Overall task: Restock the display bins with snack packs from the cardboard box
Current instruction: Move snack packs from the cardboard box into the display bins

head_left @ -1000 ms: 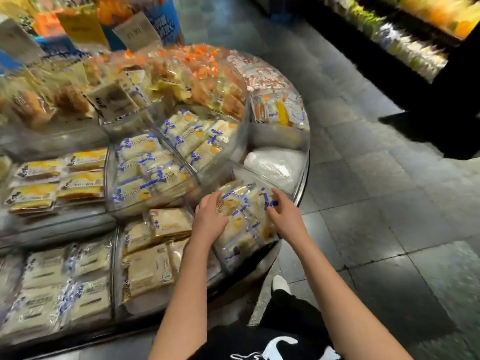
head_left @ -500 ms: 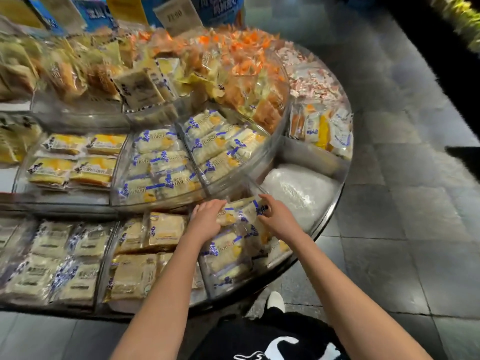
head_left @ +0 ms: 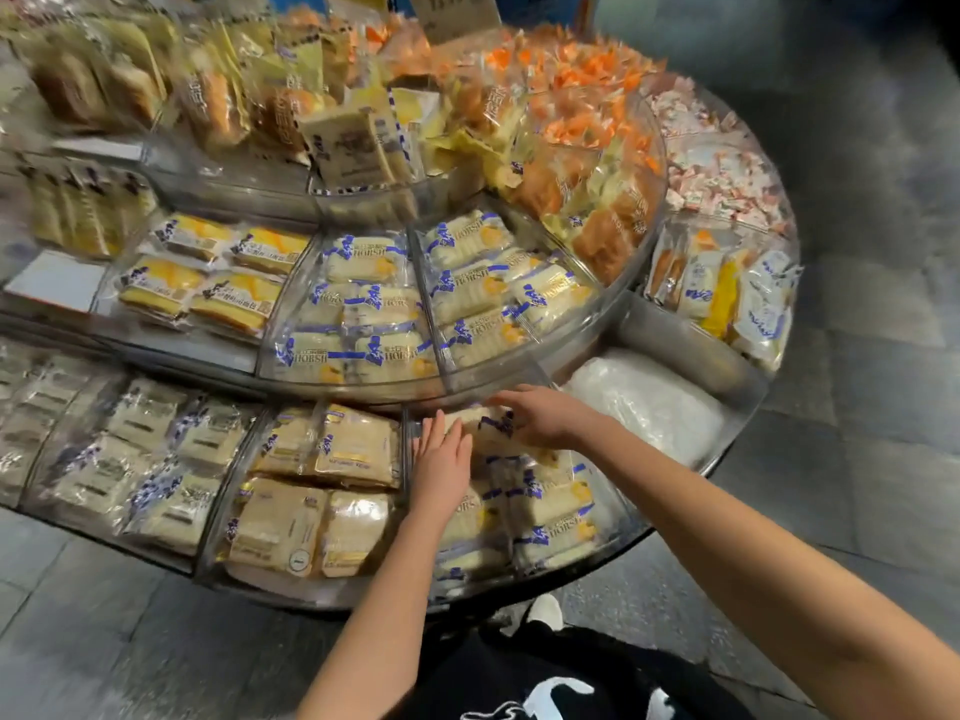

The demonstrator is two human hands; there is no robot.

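A clear bottom-tier bin (head_left: 621,527) of the round display holds several cream snack packs with blue print (head_left: 556,532). My left hand (head_left: 441,467) lies flat with straight fingers on the left side of the pile. My right hand (head_left: 545,415) reaches over the back of the bin, its fingers curled over the top pack (head_left: 491,426). The cardboard box is not in view.
Left of this bin are bins of pale yellow packs (head_left: 322,491) and white packs (head_left: 145,459). The bin to the right holds a white plastic bag (head_left: 649,397). The tier above carries more blue-print packs (head_left: 374,314) and orange snacks (head_left: 571,127). Grey tiled floor lies all around.
Both hands moved toward the back of the bin over the pile. The view shifted, so the display now sits more to the right and closer.
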